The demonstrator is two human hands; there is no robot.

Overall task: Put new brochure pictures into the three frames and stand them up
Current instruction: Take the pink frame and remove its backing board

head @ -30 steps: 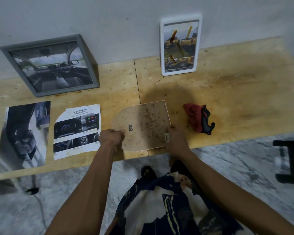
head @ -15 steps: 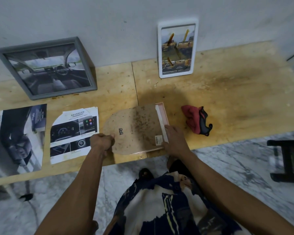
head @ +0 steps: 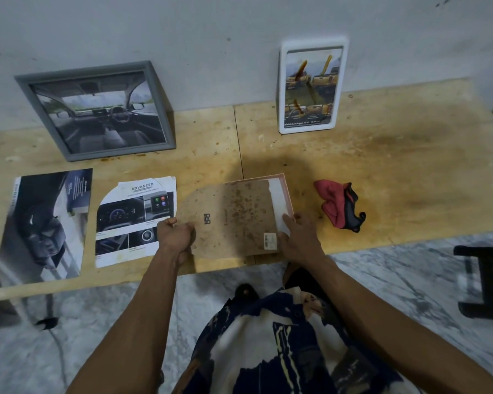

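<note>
- Two frames already stand against the wall at the back of the desk (head: 382,166): grey frame (head: 97,112) far left holding a car-interior picture, white frame (head: 312,86) right of centre holding a truck picture.
- Third frame (head: 282,194) lies face down at the near edge, between both hands; brown backing board (head: 234,217) slid partway out leftward, white strip bared on the right.
- Large brochure page (head: 43,223) and cut brochure picture (head: 134,220) lie flat left of it, nearer the left hand.
- Red cloth (head: 339,206) to the right.
- Left hand (head: 175,234) clenched on the board's left edge; right hand (head: 299,237) fingers flat, pressing the frame.
</note>
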